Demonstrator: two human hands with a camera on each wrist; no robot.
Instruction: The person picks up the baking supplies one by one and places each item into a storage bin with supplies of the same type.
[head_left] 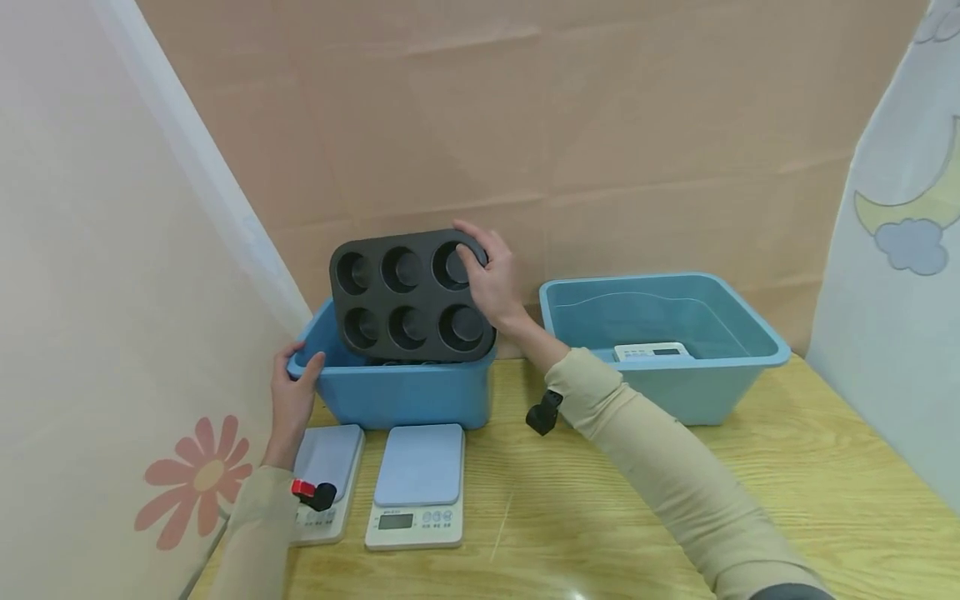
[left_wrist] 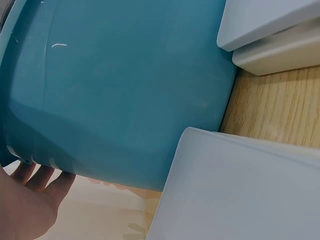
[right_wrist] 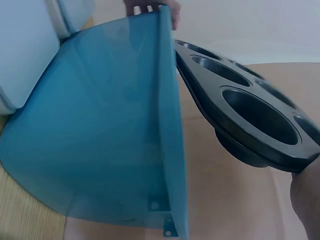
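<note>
A black muffin tin (head_left: pixel 411 296) with six cups stands tilted up out of the left blue bin (head_left: pixel 405 396). My right hand (head_left: pixel 491 279) grips the tin's upper right corner, thumb over its rim; the tin (right_wrist: pixel 250 117) also shows in the right wrist view above the bin wall (right_wrist: pixel 100 150). My left hand (head_left: pixel 295 392) curls over the bin's left rim and holds it. In the left wrist view the left hand's fingers (left_wrist: pixel 35 182) sit under the bin's lip (left_wrist: pixel 115 90).
A second blue bin (head_left: pixel 738 379) stands to the right with a white kitchen scale (head_left: pixel 651 352) inside. Two more scales (head_left: pixel 418 487) (head_left: pixel 327 467) lie on the wooden table (head_left: pixel 570 508) in front of the left bin. Fabric walls close in left, back and right.
</note>
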